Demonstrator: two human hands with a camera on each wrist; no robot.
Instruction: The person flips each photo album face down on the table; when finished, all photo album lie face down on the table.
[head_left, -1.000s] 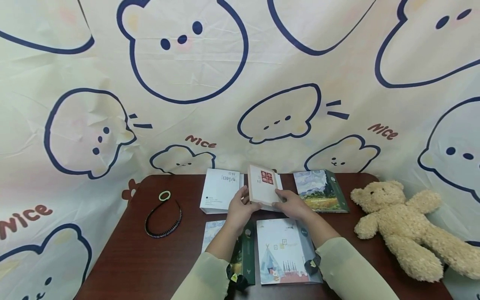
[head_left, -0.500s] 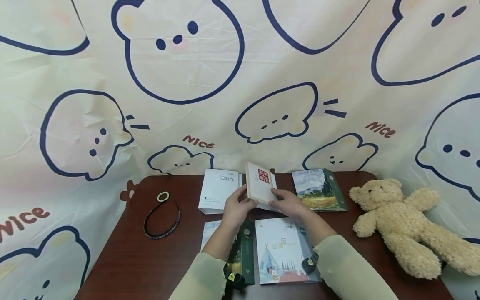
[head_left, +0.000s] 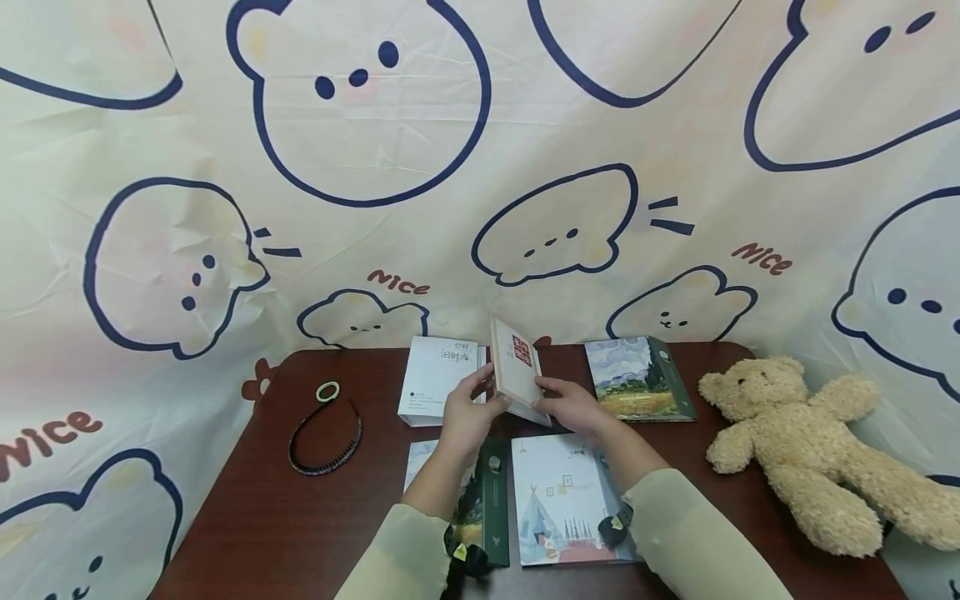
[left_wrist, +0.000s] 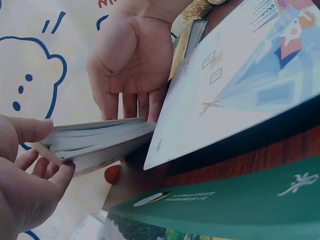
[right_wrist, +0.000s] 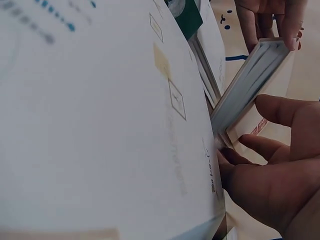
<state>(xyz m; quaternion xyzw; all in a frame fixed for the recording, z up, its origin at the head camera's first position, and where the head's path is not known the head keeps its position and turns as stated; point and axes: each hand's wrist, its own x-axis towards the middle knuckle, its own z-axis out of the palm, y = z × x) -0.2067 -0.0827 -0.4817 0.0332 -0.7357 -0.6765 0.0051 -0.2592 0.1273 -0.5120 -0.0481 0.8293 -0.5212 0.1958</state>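
Note:
A small cream book with red square print on its cover is held up, tilted, over the back of the table. My left hand grips its left edge; in the left wrist view the thumb lies on one cover and fingertips on the other. My right hand holds the lower right side, with its thumb against the cover in the right wrist view. Page edges show between the covers. Below the hands lie a white book with a tent drawing and a green-spined book, partly hidden by the left forearm.
A white book and a landscape-painting book lie along the table's back edge. To the left are a black headband and a pale green ring. A teddy bear lies at the right. A patterned cloth hangs behind.
The book has turned in my hands so that its cover shows narrower and more edge-on. My right hand has shifted slightly left with it. The other things stay put.

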